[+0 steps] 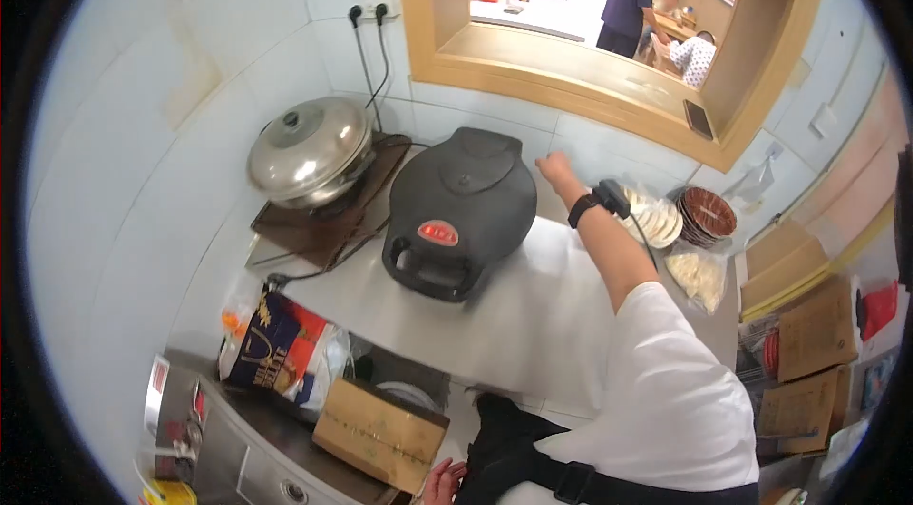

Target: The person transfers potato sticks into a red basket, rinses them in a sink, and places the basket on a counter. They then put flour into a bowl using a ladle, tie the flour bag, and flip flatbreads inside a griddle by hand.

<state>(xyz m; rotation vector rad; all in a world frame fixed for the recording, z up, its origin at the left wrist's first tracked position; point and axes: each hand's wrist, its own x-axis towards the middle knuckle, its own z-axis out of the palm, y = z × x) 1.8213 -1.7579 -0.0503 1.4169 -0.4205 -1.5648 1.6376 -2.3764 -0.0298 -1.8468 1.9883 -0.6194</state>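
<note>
Beyond the round matte-black griddle [461, 205], right hand [553, 166], domed steel lid [309, 148] nearby

Neither the griddle label [437, 233] nor the bag print [269, 350] is legible.

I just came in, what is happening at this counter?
A person in a white shirt stretches the right hand to the far edge of a closed black electric griddle on the steel counter. The left hand hangs low beside a cardboard box. A lidded pot stands left of the griddle.
</note>
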